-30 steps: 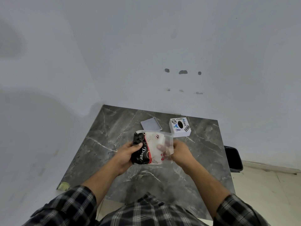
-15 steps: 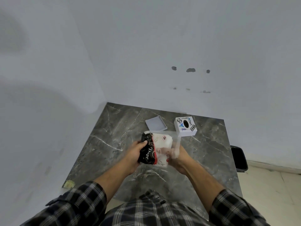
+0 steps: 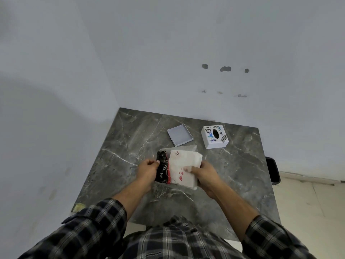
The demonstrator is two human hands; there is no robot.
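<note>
A soft pack of white tissues (image 3: 182, 165) in a clear wrapper with a black and red printed end is held over the dark marble table (image 3: 130, 139). My left hand (image 3: 147, 170) grips the black end of the pack. My right hand (image 3: 202, 173) grips the white stack of tissues at the pack's right side, thumb on top. A white square box (image 3: 214, 136) with stickers and an oval hole in its top stands behind on the right. Its flat white lid or tray (image 3: 179, 134) lies to the left of it.
The table stands in a corner between two pale walls. A black bin (image 3: 272, 170) sits on the floor past the table's right edge. A small yellowish scrap (image 3: 79, 206) lies at the table's near left corner.
The pack has come down closer to the table. My right hand has shifted its grip onto the white tissues, which now stick out of the wrapper's right side.
</note>
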